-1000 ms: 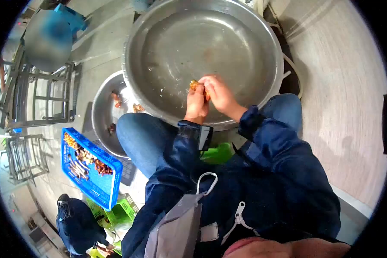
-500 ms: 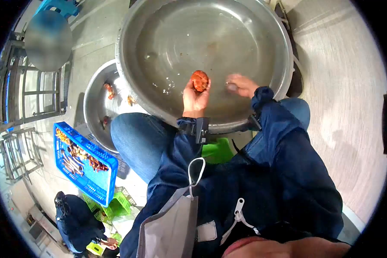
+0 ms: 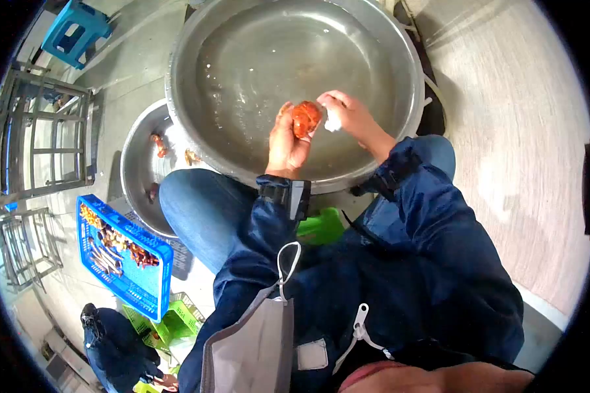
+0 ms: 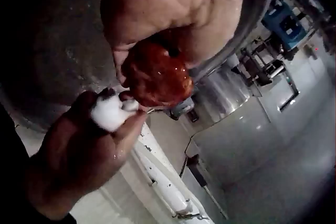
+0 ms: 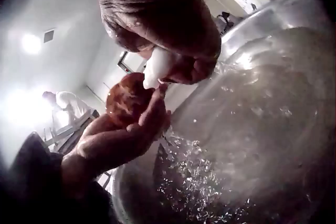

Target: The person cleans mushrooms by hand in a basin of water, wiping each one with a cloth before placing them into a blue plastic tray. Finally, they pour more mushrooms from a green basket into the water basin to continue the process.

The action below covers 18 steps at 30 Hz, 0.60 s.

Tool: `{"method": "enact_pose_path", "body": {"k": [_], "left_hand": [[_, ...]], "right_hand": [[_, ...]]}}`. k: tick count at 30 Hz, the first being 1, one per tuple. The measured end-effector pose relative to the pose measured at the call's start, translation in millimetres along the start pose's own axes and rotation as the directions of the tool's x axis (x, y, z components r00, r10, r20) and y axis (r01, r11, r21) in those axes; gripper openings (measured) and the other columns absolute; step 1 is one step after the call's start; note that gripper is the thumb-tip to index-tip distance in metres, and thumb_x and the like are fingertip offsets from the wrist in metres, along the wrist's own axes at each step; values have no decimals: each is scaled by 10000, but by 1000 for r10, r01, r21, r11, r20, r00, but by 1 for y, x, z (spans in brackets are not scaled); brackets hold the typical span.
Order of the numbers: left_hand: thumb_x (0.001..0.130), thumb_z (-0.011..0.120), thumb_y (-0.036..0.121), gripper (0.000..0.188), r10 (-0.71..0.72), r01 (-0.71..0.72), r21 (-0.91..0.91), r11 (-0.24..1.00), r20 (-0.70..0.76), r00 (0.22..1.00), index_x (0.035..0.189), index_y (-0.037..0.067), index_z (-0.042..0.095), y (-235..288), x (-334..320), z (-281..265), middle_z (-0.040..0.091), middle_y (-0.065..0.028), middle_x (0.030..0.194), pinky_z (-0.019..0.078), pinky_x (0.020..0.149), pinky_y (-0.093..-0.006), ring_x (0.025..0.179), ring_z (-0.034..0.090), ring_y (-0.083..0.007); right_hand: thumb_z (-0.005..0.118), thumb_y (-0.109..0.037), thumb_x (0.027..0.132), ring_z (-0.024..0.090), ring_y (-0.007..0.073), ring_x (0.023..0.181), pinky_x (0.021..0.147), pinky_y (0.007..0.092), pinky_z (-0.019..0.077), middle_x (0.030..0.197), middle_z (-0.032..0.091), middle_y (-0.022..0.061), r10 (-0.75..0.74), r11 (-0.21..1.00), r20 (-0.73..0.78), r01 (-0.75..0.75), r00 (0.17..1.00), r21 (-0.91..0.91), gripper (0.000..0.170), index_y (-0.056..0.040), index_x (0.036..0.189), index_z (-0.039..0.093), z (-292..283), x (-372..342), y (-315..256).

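A glossy reddish-orange rounded lump (image 3: 306,118), like a mushroom cap, is cupped in my left hand (image 3: 283,147) over the large metal basin (image 3: 185,92). In the left wrist view the fingers curl round the wet lump (image 4: 159,74). My right hand (image 3: 354,119) pinches a small white wad (image 3: 332,121) close beside it. The right wrist view puts the white wad (image 5: 157,66) at the edge of the lump (image 5: 127,100), right by the left fingertips. Water covers the basin floor, with bubbles on it in the right wrist view.
A smaller metal basin (image 3: 137,154) with several brownish pieces stands left of the large one. Nearer, a blue basket (image 3: 134,285) holds sorted piles. A blue stool (image 3: 77,33) and metal racks (image 3: 42,134) stand left. Another person (image 3: 115,347) sits lower left.
The hands were together over the basin, then the right hand moved off to the right. Now it is back beside the lump with the white wad, and the left hand still holds the lump.
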<state>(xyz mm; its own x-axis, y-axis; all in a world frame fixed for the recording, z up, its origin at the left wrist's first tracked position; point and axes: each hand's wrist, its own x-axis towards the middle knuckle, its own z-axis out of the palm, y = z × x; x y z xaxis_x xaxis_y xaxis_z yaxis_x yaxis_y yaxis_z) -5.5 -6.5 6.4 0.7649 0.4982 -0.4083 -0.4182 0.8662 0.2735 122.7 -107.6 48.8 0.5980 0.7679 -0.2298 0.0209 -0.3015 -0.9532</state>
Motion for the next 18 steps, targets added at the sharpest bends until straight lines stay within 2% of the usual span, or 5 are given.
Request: {"method": "enact_pose_path", "body": {"k": [2, 5, 9, 10, 18], "left_hand": [[954, 492, 119, 337, -1, 1, 19, 1000, 21, 1000, 1274, 53, 410, 0, -2, 1, 548, -150, 1192, 503, 916, -438, 1082, 568, -304], [954, 520, 145, 387, 0, -2, 66, 998, 28, 1000, 1305, 98, 365, -4, -6, 6, 541, -109, 1103, 511, 822, -360, 989, 577, -229], [945, 524, 108, 389, 61, -58, 181, 982, -12, 998, 1302, 105, 370, -2, -10, 9, 536, -94, 1062, 521, 801, -333, 960, 583, -216], [948, 523, 111, 373, 86, -81, 223, 971, -12, 996, 1293, 107, 382, 1, -9, 7, 541, -92, 1067, 529, 803, -337, 968, 589, -222], [949, 506, 93, 375, 215, -217, 314, 924, 42, 976, 1300, 126, 375, 0, -11, 13, 553, -77, 982, 536, 732, -304, 876, 597, -189]], "right_hand": [[580, -379, 898, 616, 261, 959, 866, 352, 459, 1062, 650, 151, 115, 988, 7, -114, 993, -100, 467, 3, 1168, 571, 1, -14, -19], [669, -431, 818, 609, 307, 1006, 903, 373, 448, 1077, 638, 192, -204, 939, 11, 199, 979, -282, 589, 24, 1179, 565, 10, -29, -23], [709, -411, 790, 599, 280, 1031, 913, 356, 448, 1085, 634, 194, 45, 997, 183, -32, 982, -72, 624, 33, 1198, 551, 3, -29, -28], [699, -394, 811, 602, 241, 1002, 899, 339, 453, 1079, 638, 176, -105, 980, 179, 132, 978, -147, 594, 30, 1199, 551, 7, -22, -22], [666, -182, 829, 574, 166, 970, 868, 290, 449, 1016, 627, 63, -34, 981, 301, -26, 953, 193, 379, 2, 1148, 574, 8, -23, -24]]}}
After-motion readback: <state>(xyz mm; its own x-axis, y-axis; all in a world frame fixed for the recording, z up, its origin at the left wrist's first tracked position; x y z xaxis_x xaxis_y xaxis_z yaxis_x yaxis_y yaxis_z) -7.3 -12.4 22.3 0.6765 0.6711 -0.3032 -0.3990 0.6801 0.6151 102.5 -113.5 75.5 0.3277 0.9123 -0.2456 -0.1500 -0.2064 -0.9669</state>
